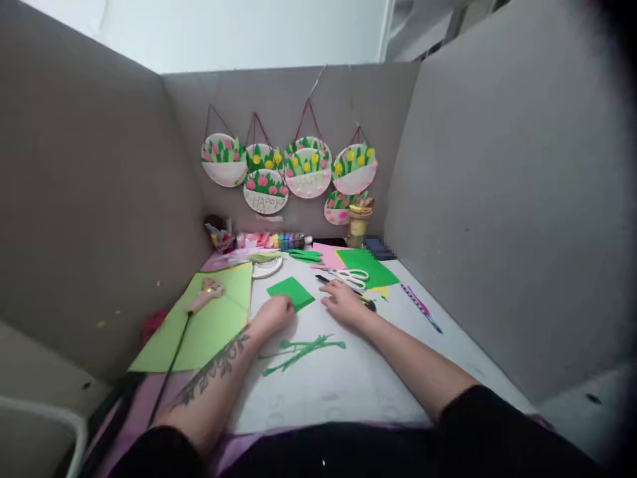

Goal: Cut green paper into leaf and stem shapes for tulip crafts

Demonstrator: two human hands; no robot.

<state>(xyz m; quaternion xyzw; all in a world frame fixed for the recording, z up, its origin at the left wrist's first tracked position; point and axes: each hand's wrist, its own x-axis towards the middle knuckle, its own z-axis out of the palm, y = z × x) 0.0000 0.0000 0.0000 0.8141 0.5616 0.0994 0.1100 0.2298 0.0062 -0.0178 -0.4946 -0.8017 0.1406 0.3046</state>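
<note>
A green paper square [292, 292] lies on the white work surface, its lower edge at the curled fingers of my left hand [275, 314], which is closed on it. To its right, my right hand [344, 304] rests with fingers apart. It partly covers a slim black tool [369, 303] with a yellowish part near its end; its kind I cannot make out. White-handled scissors [354, 277] lie just beyond this hand. Thin green paper strips [303, 350] are piled crosswise on the near side of both hands.
Light green sheets with a glue gun [205, 295] lie at left, its cord running toward me. Behind are a larger green sheet [373, 265], paint bottles [279, 241] and a pen cup [220, 236]. Pens [423, 311] lie right. Grey partitions enclose the desk; paper-plate flower baskets [308, 169] hang behind.
</note>
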